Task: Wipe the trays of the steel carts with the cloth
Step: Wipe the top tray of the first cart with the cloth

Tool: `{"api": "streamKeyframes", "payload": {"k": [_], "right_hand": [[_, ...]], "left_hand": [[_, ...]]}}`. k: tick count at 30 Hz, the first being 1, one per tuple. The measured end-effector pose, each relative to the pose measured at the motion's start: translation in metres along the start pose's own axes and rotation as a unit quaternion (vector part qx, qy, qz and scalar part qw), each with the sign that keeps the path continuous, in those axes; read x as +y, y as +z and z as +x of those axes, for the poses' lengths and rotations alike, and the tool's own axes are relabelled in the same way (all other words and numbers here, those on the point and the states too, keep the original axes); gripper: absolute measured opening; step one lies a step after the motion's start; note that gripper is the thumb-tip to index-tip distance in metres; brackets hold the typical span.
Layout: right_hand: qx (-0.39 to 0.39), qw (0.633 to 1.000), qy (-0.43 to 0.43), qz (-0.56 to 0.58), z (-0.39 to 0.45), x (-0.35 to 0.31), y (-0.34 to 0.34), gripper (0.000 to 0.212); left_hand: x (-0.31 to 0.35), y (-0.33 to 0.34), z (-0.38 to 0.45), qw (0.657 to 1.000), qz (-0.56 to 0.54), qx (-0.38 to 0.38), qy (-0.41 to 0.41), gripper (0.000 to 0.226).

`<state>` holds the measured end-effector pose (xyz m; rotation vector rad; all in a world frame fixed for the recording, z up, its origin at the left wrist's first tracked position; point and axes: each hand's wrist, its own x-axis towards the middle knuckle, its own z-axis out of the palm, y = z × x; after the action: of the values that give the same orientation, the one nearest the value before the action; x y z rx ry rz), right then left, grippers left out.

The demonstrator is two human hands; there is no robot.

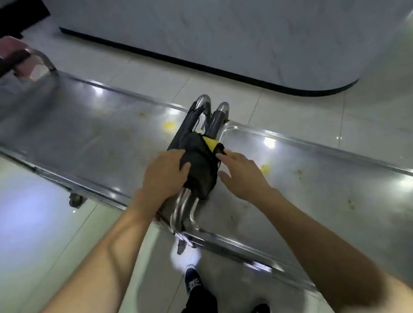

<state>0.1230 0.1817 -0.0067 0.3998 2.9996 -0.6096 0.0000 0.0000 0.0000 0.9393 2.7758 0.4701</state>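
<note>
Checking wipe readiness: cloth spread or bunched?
Bunched. The black-and-yellow cloth sits wadded over the cart handles, left hand gripping it; none lies on a tray.

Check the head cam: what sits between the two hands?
Head view: the black-and-yellow cloth, bundled over the carts' handle bars. The left hand grips its left side; the right hand is open, fingertips at its right edge.

The cloth [198, 164] lies over the handles [208, 110] between the left tray [77, 133] and right tray [315, 176].
</note>
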Motion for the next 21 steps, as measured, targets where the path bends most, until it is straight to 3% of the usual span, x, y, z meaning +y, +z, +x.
{"api": "streamKeyframes", "payload": {"k": [6, 12, 21], "right_hand": [[0.012, 0.999, 0.040, 0.025, 0.024, -0.035, 0.027, 0.052], [0.019, 0.996, 0.083, 0.000, 0.031, -0.045, 0.047, 0.056], [0.000, 0.993, 0.099, 0.057, 0.042, -0.039, 0.058, 0.078]], "left_hand": [[-0.024, 0.002, 0.014, 0.998, 0.017, -0.041, 0.039, 0.040], [-0.029, 0.009, 0.018, 0.998, 0.000, -0.035, 0.061, 0.036], [-0.023, 0.023, 0.018, 0.995, -0.084, -0.057, 0.021, 0.042]]}}
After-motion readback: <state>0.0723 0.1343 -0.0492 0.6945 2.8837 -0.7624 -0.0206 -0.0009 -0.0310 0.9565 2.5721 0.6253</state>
